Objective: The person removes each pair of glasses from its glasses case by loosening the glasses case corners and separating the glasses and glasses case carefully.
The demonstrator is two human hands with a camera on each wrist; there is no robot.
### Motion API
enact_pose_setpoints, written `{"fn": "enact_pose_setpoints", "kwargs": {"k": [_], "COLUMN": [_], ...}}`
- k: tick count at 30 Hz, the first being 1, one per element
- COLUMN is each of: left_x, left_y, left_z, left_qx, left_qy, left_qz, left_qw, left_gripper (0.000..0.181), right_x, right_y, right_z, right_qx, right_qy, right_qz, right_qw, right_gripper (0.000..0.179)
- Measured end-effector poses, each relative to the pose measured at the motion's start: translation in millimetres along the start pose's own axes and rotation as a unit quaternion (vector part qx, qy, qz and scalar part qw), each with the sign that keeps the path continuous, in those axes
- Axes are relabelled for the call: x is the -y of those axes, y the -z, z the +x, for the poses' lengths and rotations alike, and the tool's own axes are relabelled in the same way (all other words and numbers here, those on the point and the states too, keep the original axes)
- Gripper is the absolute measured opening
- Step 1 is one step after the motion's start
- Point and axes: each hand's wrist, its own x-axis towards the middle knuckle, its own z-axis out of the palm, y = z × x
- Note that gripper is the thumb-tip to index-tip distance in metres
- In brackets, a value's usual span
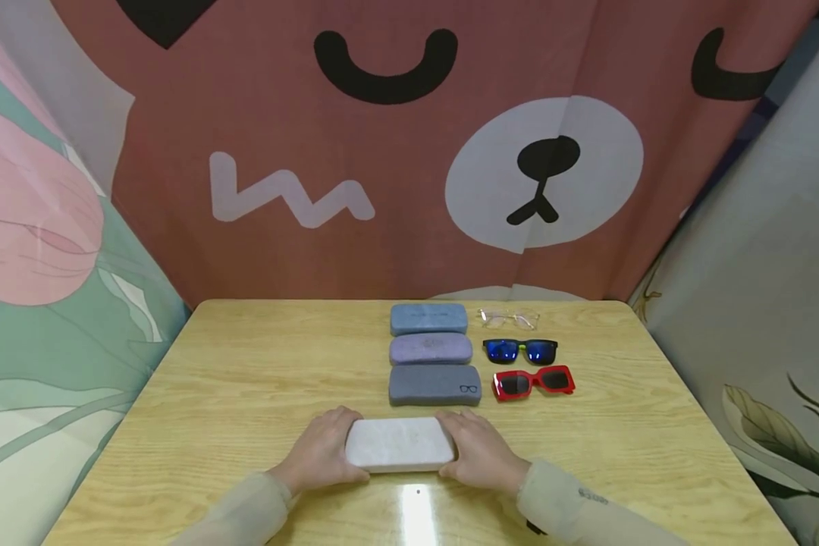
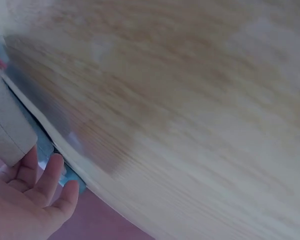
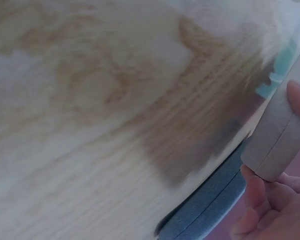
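Observation:
A white glasses case [image 1: 400, 444] is held between both hands in the head view, long side across. My left hand [image 1: 324, 449] grips its left end, thumb at the near side and fingers at the far side. At the opposite end my right hand [image 1: 481, 450] grips it the same way. The left wrist view shows the case [image 2: 9, 122] against the curled fingers of the left hand [image 2: 32, 200]. In the right wrist view the seam of the case [image 3: 276, 132] looks closed, with the right hand [image 3: 275, 207] around its end.
Beyond the hands stand a grey case [image 1: 430, 385], a purple case [image 1: 430, 349] and a blue case [image 1: 428, 319] in a column. To their right lie red sunglasses [image 1: 535, 382], black sunglasses with blue lenses [image 1: 521, 351] and clear eyeglasses [image 1: 509, 318] on the wooden table [image 1: 280, 356].

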Motion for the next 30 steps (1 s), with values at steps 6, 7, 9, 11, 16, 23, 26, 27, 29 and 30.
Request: {"fn": "enact_pose_setpoints", "kwargs": {"k": [6, 7, 9, 11, 16, 23, 26, 27, 29, 30], "left_x": [-1.3, -1.5, -2.1, -3.0, -6.5, -11.8, -15.1, -16.2, -18.6, -20.0], "left_y": [-5.2, -6.2, -8.5, -10.1, -11.9, -15.2, -15.8, -16.0, -16.9, -17.3], "left_z": [1.3, 1.5, 1.9, 2.4, 3.6, 6.8, 8.5, 9.1, 10.5, 11.0], "left_qx": [0.008, 0.007, 0.006, 0.004, 0.007, 0.013, 0.013, 0.012, 0.011, 0.009], "left_qy": [-0.002, -0.004, -0.007, -0.011, -0.009, -0.017, -0.019, -0.02, -0.026, -0.029], "left_qz": [0.005, 0.007, 0.012, 0.015, 0.016, 0.01, 0.011, 0.011, 0.012, 0.012], "left_qw": [1.0, 0.9999, 0.9999, 0.9998, 0.9998, 0.9997, 0.9997, 0.9997, 0.9995, 0.9995], "left_gripper": [0.074, 0.074, 0.074, 0.074, 0.075, 0.077, 0.077, 0.077, 0.076, 0.075], "right_x": [-2.3, -2.4, -2.7, -2.9, -3.0, -3.2, -4.9, -5.6, -7.3, -8.3], "right_y": [-0.4, 0.1, 0.9, 1.5, 2.5, 6.6, 7.8, 8.2, 8.8, 9.0], "right_z": [-3.9, -4.7, -6.3, -7.9, -11.7, -19.0, -21.4, -22.3, -24.2, -25.2], "right_qx": [0.005, 0.007, 0.011, 0.012, 0.007, 0.011, 0.018, 0.02, 0.021, 0.021], "right_qy": [-0.003, -0.006, -0.013, -0.019, -0.021, -0.037, -0.045, -0.048, -0.053, -0.055], "right_qz": [0.005, 0.007, 0.011, 0.012, 0.007, 0.012, 0.012, 0.013, 0.016, 0.018], "right_qw": [1.0, 0.9999, 0.9998, 0.9997, 0.9997, 0.9992, 0.9987, 0.9985, 0.9982, 0.9981], "right_gripper": [0.078, 0.078, 0.077, 0.077, 0.078, 0.079, 0.078, 0.078, 0.078, 0.078]}}
